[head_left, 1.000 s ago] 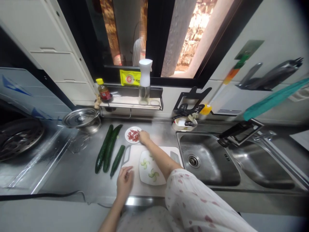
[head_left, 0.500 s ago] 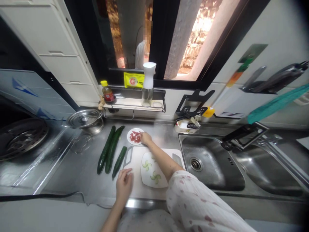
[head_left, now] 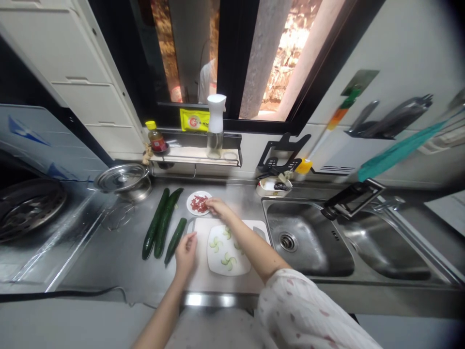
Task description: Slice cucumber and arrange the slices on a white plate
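My right hand [head_left: 219,209] reaches over the cutting board to the right rim of a small white dish [head_left: 190,205] of red bits [head_left: 199,203]. Its fingers are pinched together at the dish, and what is between them is hidden. Below my right forearm, a white plate [head_left: 214,268] with curved pale-green slices [head_left: 228,261] arranged like pinwheels rests on the white cutting board [head_left: 203,286]. My left hand [head_left: 186,248] hovers by the board's left edge, loosely curled with nothing visible in it. Just left of it lies a short piece of cucumber [head_left: 176,240], beside two long cucumbers [head_left: 162,225].
A double sink [head_left: 308,242] is set into the counter at right. Behind stands a rack [head_left: 196,157] with a spray bottle [head_left: 216,123] and a yellow-capped sauce bottle [head_left: 157,138]. A lidded steel pot [head_left: 125,179] sits at left, near the stove [head_left: 29,208].
My left hand has moved up a little toward the board's handle, its fingers more curled. My right hand has drawn slightly back to the dish's rim. The whole view has shifted a little.
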`<state>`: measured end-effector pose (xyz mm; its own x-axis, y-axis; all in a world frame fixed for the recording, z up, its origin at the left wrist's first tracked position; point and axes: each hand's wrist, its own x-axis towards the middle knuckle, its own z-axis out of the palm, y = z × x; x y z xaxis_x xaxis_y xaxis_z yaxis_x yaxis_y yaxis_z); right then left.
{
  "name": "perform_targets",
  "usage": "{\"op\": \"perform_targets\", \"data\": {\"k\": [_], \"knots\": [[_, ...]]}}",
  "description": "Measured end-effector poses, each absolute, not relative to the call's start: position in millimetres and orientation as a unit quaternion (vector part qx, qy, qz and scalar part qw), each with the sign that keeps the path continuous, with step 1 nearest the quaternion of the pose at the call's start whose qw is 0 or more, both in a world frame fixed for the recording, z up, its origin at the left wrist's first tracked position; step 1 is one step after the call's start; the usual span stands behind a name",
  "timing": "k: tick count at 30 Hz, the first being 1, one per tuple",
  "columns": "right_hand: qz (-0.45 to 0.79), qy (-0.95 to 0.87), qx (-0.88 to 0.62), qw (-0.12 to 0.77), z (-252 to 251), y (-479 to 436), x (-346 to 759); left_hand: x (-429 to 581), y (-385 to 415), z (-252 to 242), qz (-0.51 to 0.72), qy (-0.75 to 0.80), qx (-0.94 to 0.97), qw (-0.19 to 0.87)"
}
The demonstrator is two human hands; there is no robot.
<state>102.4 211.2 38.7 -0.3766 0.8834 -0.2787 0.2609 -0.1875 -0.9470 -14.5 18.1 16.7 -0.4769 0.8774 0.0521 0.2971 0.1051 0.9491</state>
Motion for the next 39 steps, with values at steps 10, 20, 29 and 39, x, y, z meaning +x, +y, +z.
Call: {"op": "perform_targets", "data": {"k": [10,20,29,39], "knots": [[0.405,-0.789,-0.421,0.190,65.0,127.7,153.1,9.4,49.3,38.1,0.459,0.655,0.491,0.346],[0.325,-0.798,-0.467,0.197,72.0,103.8,186.3,34.7,58.0,30.4,0.461,0.603,0.501,0.416],[0.301,-0.790,-0.497,0.197,70.8,104.8,203.9,50.8,72.7,25.9,0.443,0.603,0.485,0.452],[0.229,-0.786,-0.572,0.055,34.6,112.9,217.8,41.9,89.9,11.5,0.241,0.700,0.619,0.263]]}}
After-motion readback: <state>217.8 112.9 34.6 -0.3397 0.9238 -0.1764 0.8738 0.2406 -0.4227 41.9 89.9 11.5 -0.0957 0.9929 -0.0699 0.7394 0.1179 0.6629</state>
